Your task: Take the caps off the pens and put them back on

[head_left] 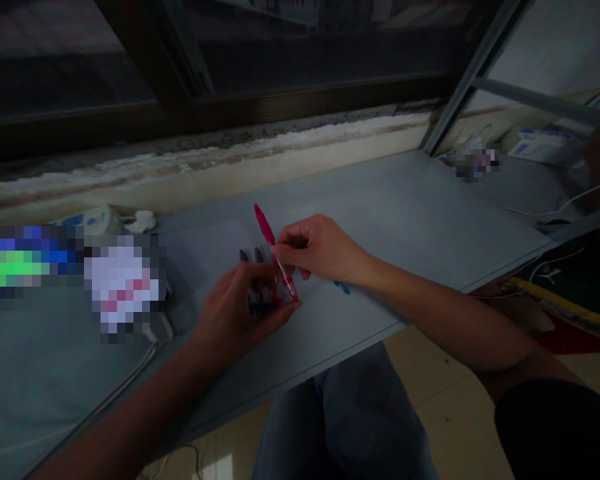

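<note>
Red pen (265,225) stands aslant over the middle of the worktop (390,200), between its far and near edges, clamped in the thumb-and-finger grip of the right hand (316,250), with its lower end close beside the thumb tip of the left hand (230,303). The left fingers curl around black pens (259,253), though whether that grip is clamped on them cannot be told, and a small blue thing (342,288) lies between the right hand and the near edge. Working at the red pen's lower end seems the step in hand; the next move calls for a steady right pinch.
</note>
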The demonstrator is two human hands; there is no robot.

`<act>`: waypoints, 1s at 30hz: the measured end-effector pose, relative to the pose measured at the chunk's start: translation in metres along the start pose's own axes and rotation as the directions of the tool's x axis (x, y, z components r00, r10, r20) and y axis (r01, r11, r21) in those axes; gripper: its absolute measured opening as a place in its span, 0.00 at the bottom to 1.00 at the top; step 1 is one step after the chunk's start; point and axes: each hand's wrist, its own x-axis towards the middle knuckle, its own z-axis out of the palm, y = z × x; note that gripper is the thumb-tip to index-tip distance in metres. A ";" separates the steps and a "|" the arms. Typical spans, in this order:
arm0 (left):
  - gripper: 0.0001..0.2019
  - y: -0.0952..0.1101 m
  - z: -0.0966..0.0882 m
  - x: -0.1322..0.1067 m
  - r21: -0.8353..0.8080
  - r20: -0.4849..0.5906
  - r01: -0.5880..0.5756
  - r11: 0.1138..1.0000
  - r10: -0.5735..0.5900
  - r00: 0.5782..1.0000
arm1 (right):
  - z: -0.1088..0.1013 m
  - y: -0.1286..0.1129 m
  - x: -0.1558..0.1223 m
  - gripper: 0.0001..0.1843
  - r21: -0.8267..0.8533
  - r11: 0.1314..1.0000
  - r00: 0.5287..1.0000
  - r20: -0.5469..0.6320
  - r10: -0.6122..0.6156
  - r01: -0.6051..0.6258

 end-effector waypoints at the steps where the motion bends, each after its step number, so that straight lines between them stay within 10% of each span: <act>1: 0.15 0.001 -0.001 -0.001 -0.004 -0.004 0.007 1.000 -0.007 1.000 | 0.001 0.000 0.000 0.13 0.028 1.000 1.000 -0.004 0.002 -0.002; 12: 0.15 -0.004 -0.008 0.000 -0.100 -0.043 -0.033 0.994 0.029 0.999 | -0.012 0.002 0.011 0.29 0.420 0.856 0.952 0.074 0.297 -0.300; 22: 0.09 -0.014 -0.006 -0.004 0.130 -0.053 -0.046 0.991 0.053 0.997 | -0.003 0.004 0.010 0.35 0.492 0.818 0.954 0.159 0.253 -0.299; 30: 0.11 -0.011 -0.011 0.002 0.311 -0.028 -0.151 0.938 0.167 0.985 | 0.002 0.002 0.009 0.34 0.522 0.831 0.976 0.007 0.220 -0.191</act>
